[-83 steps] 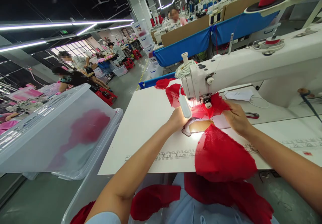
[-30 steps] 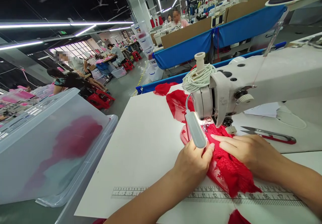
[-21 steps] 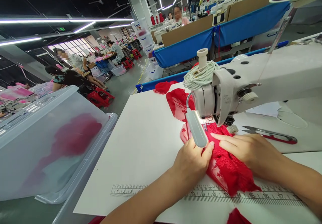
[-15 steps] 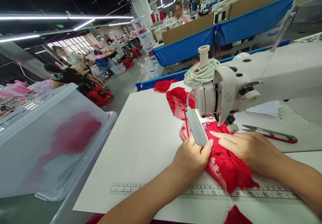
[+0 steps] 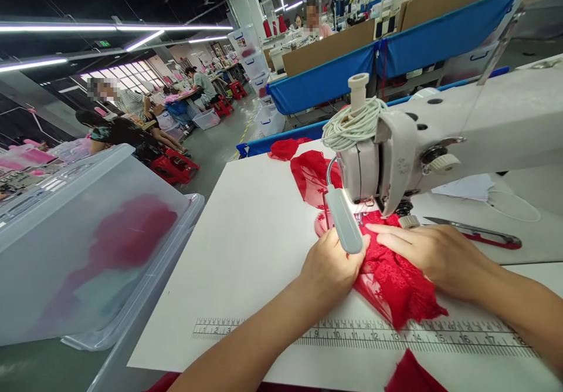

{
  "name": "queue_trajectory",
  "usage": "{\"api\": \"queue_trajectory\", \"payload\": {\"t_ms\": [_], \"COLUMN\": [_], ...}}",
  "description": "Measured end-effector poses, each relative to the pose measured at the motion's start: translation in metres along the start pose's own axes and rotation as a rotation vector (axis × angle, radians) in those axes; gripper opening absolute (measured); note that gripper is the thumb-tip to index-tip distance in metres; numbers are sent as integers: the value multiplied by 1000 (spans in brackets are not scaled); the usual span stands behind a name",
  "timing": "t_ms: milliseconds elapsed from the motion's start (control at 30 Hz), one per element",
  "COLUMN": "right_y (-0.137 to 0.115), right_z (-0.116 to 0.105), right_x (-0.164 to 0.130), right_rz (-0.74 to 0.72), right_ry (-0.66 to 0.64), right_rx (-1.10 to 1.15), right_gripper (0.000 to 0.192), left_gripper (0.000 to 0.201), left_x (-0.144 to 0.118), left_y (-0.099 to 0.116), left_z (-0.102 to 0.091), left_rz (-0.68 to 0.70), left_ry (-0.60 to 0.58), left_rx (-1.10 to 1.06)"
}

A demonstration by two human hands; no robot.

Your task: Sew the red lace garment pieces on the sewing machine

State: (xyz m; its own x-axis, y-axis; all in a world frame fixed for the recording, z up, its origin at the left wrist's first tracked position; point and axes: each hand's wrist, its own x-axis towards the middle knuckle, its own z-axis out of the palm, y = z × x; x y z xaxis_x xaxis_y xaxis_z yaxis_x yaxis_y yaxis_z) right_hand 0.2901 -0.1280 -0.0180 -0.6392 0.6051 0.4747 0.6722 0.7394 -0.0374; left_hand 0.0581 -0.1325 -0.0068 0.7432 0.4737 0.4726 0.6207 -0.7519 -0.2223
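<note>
Red lace fabric (image 5: 396,280) lies under the head of a white sewing machine (image 5: 358,172), its loose end spread toward me over the printed ruler. My left hand (image 5: 329,266) grips the fabric's left edge between thumb and fingers; a grey clip-on lamp (image 5: 345,222) hides part of its fingertips. From the other side, my right hand (image 5: 435,254) lies flat on the fabric, fingers stretched toward the needle area. The presser foot (image 5: 361,219) shows only partly behind the lamp.
Thread snips (image 5: 479,232) lie right of my right hand. More red fabric (image 5: 310,175) rests behind the machine head, and another red piece (image 5: 413,374) at the front edge. A clear plastic bin (image 5: 88,251) stands left of the white table (image 5: 211,251). Co-workers sit farther off.
The red lace fabric has slid slightly away from me, toward the machine head, and both hands have moved a little with it. The red piece at the front edge has also shifted forward.
</note>
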Motion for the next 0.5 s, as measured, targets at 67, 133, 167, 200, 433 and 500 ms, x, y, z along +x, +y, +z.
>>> {"api": "queue_trajectory", "payload": {"t_ms": [67, 133, 167, 200, 433, 500], "right_y": [2, 3, 3, 3, 1, 1], "right_z": [1, 3, 5, 7, 15, 13], "right_x": [-1, -3, -4, -5, -10, -9], "right_rz": [-86, -113, -99, -77, -29, -28], "right_ry": [47, 47, 40, 40, 41, 42], "right_rx": [9, 15, 22, 31, 69, 77], "right_gripper": [36, 32, 29, 28, 34, 33], "left_gripper": [30, 30, 30, 29, 30, 32], "left_x": [2, 3, 3, 3, 1, -1], "left_y": [1, 3, 3, 4, 4, 5], "left_z": [-2, -4, -4, -5, -7, -7], "left_rz": [51, 99, 109, 108, 59, 51], "left_ry": [6, 8, 7, 5, 28, 37], "left_rx": [-4, -17, -24, -29, -44, -25]}}
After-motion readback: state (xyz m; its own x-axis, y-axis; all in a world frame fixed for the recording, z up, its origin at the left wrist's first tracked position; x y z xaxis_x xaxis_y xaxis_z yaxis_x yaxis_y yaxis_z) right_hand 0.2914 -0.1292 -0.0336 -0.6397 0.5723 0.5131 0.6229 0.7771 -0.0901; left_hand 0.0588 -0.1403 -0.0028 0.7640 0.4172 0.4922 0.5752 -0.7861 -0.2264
